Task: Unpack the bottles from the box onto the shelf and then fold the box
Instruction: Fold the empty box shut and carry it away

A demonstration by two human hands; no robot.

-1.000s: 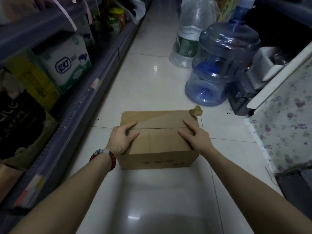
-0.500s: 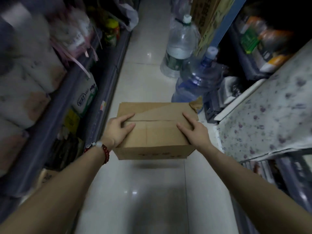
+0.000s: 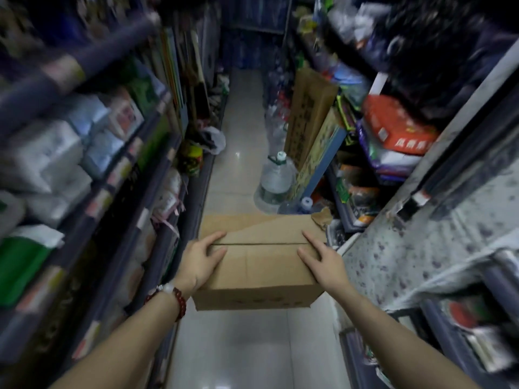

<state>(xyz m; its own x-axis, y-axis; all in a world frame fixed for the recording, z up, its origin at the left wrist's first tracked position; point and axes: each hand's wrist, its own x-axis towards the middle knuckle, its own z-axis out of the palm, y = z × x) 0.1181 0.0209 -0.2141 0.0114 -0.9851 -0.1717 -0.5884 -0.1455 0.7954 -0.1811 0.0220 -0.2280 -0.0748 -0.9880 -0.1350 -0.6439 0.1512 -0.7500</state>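
A person holds a brown box [image 3: 261,262] up in the air, over the floor [image 3: 244,349] of a thin shop aisle. The box flaps are closed on top. A bit of torn tape [image 3: 321,217] sticks up at its far right corner.

The left hand [image 3: 200,262] grips the left side of the box. Its thumb and first finger lie on the top and the other fingers go down the side, out of sight. A red bead band [image 3: 179,300] is on that wrist. The right hand [image 3: 323,261] presses on the right side of the box. Its fingers lie straight and flat across the top.

A shelf [image 3: 118,178] with white packs runs along the left. It looks blurry. Another shelf [image 3: 393,153] on the right has bright packs on it. A big water jug [image 3: 276,181] stands on the floor past the box. A tall brown carton [image 3: 309,108] leans just behind the jug.
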